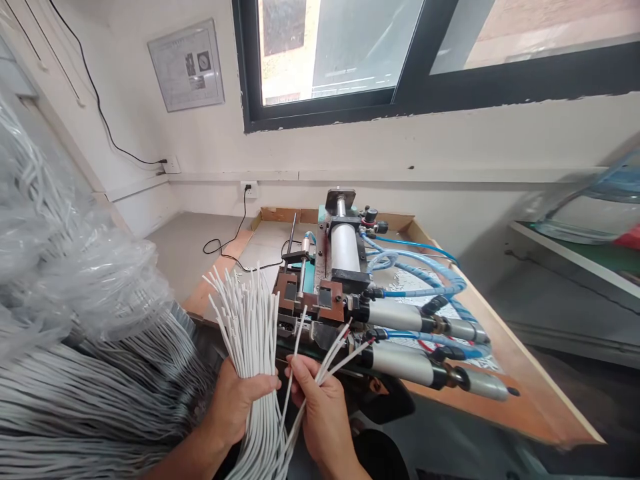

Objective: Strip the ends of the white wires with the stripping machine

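Note:
My left hand [245, 397] is wrapped round a thick bundle of white cables [247, 327], whose cut ends fan out upward. Just to the right, my right hand [317, 400] is closed on a few white cables [333, 357] split from the bundle. One single cable stands up between its thumb and fingers, while the others lean right with short stripped or coloured tips. Beyond the hands stands a pneumatic wire stripping machine [345, 250] with silver cylinders and a brown clamp block [310, 300]. The cable tips are close in front of this block; I cannot tell whether they touch it.
Many more grey-white cables [100, 393] lie at left, partly under clear plastic wrap [75, 247]. Blue air hoses [425, 280] loop to the machine's right. A wooden-edged tray [525, 387] surrounds it, with white scraps inside. A shelf [575, 257] juts out at right.

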A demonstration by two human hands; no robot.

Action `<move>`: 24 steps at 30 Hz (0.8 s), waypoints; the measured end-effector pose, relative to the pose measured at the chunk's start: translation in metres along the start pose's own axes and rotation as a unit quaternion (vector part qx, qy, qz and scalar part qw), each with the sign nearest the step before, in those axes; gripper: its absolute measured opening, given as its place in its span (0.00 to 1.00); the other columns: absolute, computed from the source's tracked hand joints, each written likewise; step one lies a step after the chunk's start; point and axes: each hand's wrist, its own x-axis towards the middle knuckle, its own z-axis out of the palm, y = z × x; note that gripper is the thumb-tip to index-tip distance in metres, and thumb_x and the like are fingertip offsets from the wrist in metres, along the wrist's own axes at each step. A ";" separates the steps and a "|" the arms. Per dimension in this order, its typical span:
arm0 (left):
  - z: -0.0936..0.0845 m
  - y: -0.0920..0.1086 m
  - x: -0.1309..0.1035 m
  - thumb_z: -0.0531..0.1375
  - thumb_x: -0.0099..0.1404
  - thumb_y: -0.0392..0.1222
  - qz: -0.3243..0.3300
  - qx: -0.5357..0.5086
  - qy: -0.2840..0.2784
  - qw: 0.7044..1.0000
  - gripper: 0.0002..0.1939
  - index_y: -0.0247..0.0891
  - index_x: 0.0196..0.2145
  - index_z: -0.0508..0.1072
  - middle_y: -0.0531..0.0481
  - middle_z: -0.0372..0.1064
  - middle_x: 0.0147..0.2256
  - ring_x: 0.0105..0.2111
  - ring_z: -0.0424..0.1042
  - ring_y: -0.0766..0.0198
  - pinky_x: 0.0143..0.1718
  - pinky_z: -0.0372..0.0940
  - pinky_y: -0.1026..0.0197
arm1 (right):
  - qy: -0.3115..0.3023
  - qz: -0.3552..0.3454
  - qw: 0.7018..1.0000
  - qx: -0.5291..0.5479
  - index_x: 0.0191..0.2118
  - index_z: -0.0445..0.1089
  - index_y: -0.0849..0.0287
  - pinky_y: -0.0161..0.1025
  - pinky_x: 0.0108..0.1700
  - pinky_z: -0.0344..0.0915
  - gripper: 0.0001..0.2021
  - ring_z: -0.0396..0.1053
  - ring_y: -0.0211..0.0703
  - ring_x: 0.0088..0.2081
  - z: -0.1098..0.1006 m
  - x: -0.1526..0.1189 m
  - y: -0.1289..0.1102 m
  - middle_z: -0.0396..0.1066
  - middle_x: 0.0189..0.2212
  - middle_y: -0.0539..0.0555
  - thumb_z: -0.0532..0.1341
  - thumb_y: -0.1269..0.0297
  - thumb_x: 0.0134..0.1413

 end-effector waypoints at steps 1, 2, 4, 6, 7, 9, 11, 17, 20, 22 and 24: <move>-0.001 0.000 0.001 0.63 0.40 0.29 -0.009 0.000 0.009 1.000 0.07 0.32 0.22 0.74 0.52 0.71 0.20 0.23 0.67 0.64 0.27 0.63 0.63 | 0.012 0.004 1.000 0.008 0.23 0.72 0.63 0.29 0.20 0.50 0.13 0.54 0.30 0.19 -0.001 0.001 0.000 0.64 0.18 0.49 0.68 0.57 0.35; -0.001 0.000 0.002 0.63 0.39 0.29 -0.016 0.000 0.015 1.000 0.07 0.32 0.22 0.74 0.51 0.71 0.20 0.22 0.68 0.63 0.27 0.63 0.63 | 0.020 0.007 1.000 0.014 0.23 0.72 0.63 0.29 0.20 0.50 0.13 0.54 0.29 0.18 -0.002 0.001 0.000 0.64 0.18 0.49 0.68 0.57 0.35; -0.001 0.001 0.003 0.64 0.38 0.30 -0.025 -0.006 0.021 0.999 0.07 0.31 0.21 0.74 0.50 0.71 0.19 0.22 0.68 0.63 0.27 0.63 0.62 | 0.029 0.013 0.999 0.027 0.22 0.71 0.63 0.28 0.19 0.48 0.13 0.53 0.28 0.18 -0.002 0.003 0.000 0.64 0.17 0.48 0.69 0.58 0.34; -0.001 0.002 0.004 0.64 0.38 0.30 -0.034 -0.018 0.020 0.999 0.08 0.31 0.22 0.75 0.50 0.71 0.19 0.22 0.69 0.62 0.27 0.64 0.62 | 0.035 0.022 0.998 0.047 0.22 0.72 0.64 0.27 0.18 0.48 0.13 0.52 0.27 0.17 -0.001 0.006 -0.002 0.64 0.17 0.48 0.69 0.58 0.33; -0.001 0.002 0.005 0.64 0.38 0.30 -0.036 -0.025 0.018 0.999 0.08 0.31 0.22 0.75 0.50 0.71 0.19 0.22 0.70 0.62 0.27 0.64 0.62 | 0.038 0.026 0.997 0.059 0.22 0.72 0.64 0.27 0.18 0.48 0.13 0.51 0.27 0.17 0.000 0.007 -0.003 0.63 0.16 0.48 0.69 0.59 0.32; -0.001 0.004 0.006 0.64 0.39 0.31 -0.037 -0.038 0.011 0.999 0.07 0.31 0.22 0.75 0.49 0.72 0.19 0.22 0.70 0.61 0.27 0.65 0.61 | 0.042 0.033 0.995 0.084 0.21 0.72 0.64 0.26 0.18 0.48 0.13 0.51 0.27 0.16 0.003 0.009 -0.006 0.62 0.16 0.47 0.70 0.59 0.31; -0.001 0.005 0.008 0.64 0.39 0.31 -0.036 -0.049 0.006 0.998 0.07 0.31 0.22 0.75 0.49 0.72 0.20 0.22 0.70 0.61 0.27 0.65 0.62 | 0.045 0.043 0.992 0.106 0.21 0.72 0.65 0.26 0.17 0.47 0.13 0.50 0.26 0.16 0.005 0.012 -0.008 0.61 0.15 0.47 0.70 0.60 0.30; -0.001 0.007 0.009 0.64 0.39 0.31 -0.040 -0.060 0.007 0.997 0.08 0.31 0.23 0.75 0.50 0.71 0.20 0.22 0.70 0.62 0.26 0.66 0.62 | 0.045 0.078 0.985 0.148 0.21 0.72 0.66 0.25 0.15 0.46 0.13 0.48 0.25 0.15 0.007 0.018 -0.010 0.60 0.13 0.46 0.71 0.61 0.28; -0.001 0.006 0.010 0.64 0.39 0.30 -0.035 -0.051 0.010 0.998 0.07 0.31 0.22 0.74 0.51 0.71 0.19 0.20 0.69 0.64 0.24 0.65 0.63 | 0.050 0.091 0.982 0.158 0.21 0.72 0.66 0.25 0.15 0.45 0.14 0.49 0.25 0.15 0.009 0.018 -0.009 0.61 0.13 0.46 0.71 0.62 0.26; 0.000 0.006 0.009 0.64 0.39 0.29 -0.028 -0.045 0.012 0.999 0.07 0.32 0.21 0.73 0.52 0.69 0.18 0.19 0.67 0.65 0.23 0.64 0.63 | 0.042 0.102 0.981 0.160 0.22 0.72 0.66 0.26 0.16 0.47 0.14 0.50 0.26 0.15 0.009 0.017 -0.009 0.61 0.14 0.46 0.71 0.62 0.26; 0.003 0.007 0.007 0.63 0.38 0.28 -0.024 -0.044 0.010 0.999 0.07 0.32 0.20 0.73 0.53 0.69 0.17 0.18 0.66 0.66 0.21 0.63 0.64 | 0.018 0.109 0.982 0.156 0.24 0.72 0.66 0.27 0.17 0.50 0.14 0.52 0.27 0.16 0.010 0.016 -0.008 0.61 0.15 0.46 0.70 0.60 0.29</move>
